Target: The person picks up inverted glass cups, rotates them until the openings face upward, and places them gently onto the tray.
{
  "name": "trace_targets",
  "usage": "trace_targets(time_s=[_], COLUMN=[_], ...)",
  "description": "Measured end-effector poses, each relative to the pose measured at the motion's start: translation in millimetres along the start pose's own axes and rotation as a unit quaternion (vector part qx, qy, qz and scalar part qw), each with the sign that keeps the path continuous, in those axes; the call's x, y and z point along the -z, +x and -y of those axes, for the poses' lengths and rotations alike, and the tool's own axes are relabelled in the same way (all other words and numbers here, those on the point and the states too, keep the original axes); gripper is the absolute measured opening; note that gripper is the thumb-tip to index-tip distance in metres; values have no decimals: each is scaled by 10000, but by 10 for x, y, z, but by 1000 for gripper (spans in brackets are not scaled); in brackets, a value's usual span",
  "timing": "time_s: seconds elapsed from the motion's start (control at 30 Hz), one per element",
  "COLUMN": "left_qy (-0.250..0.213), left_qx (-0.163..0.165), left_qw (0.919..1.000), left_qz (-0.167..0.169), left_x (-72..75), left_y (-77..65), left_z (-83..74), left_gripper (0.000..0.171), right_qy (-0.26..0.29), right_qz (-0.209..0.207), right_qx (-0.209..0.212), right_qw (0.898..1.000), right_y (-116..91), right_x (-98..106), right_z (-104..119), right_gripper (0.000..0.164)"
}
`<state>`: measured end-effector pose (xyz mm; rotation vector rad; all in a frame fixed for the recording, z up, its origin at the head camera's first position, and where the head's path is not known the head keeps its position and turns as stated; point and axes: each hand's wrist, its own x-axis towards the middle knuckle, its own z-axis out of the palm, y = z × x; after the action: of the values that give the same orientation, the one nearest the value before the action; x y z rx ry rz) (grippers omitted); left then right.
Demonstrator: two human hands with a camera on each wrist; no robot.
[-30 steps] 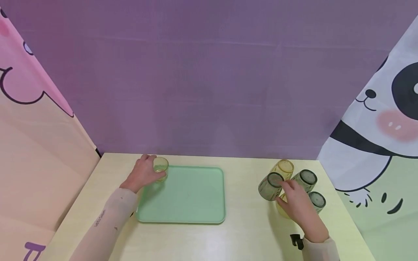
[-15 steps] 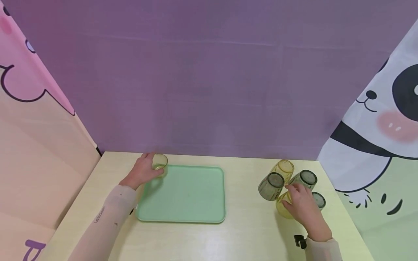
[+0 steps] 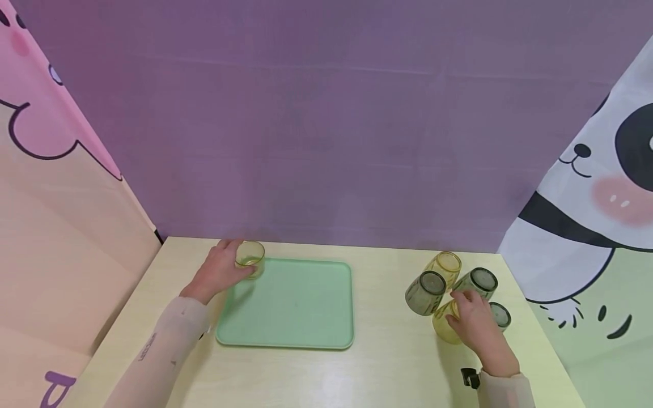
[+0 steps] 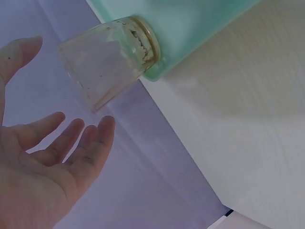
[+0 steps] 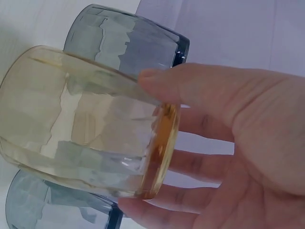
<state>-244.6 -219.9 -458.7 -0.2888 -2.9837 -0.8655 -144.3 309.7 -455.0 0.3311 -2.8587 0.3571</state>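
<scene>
A pale yellow glass (image 3: 257,262) stands upright at the far left corner of a green tray (image 3: 291,331). Beside it is my left hand (image 3: 216,275); in the left wrist view its spread fingers (image 4: 95,152) are apart from the glass. My right hand (image 3: 479,326) holds an upside-down yellow glass (image 3: 442,328) near its base, thumb on one side and fingers on the other, as the right wrist view shows. Close around it are upside-down glasses: a grey one (image 3: 425,296) to the left, and another grey one (image 3: 479,281) behind.
A second upside-down yellow glass (image 3: 442,267) stands at the back of the cluster. Another grey glass (image 3: 501,316) is partly hidden behind my right hand. A purple curtain (image 3: 326,141) hangs along the table's (image 3: 326,379) back edge, with printed cloths at both sides.
My right hand has moved from beside the left grey glass rightward and nearer, onto the near yellow glass. The glass beside my left hand has shifted slightly back.
</scene>
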Motion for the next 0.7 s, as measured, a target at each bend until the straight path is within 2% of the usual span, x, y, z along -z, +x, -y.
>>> trace_targets(time_s=[0.2, 0.37, 0.53, 0.7], left_qy=[-30, -135, -184, -295], left_qx=[-56, -47, -123, -203], left_qw=[9999, 9998, 9996, 9991], left_qz=[-154, -150, -169, -237], left_x=[25, 22, 11, -20], left_y=[-84, -142, -201, -270], left_z=[-74, -164, -243, -328], left_gripper=[79, 79, 78, 77], right_qy=[69, 69, 76, 261], right_qz=[95, 80, -84, 22], right_qx=[-74, 6, 171, 91], right_qw=[9999, 9999, 9998, 9996], right_y=[-12, -38, -56, -51], right_x=[-9, -7, 13, 61], right_z=[-34, -40, -16, 35], right_gripper=[43, 45, 45, 44])
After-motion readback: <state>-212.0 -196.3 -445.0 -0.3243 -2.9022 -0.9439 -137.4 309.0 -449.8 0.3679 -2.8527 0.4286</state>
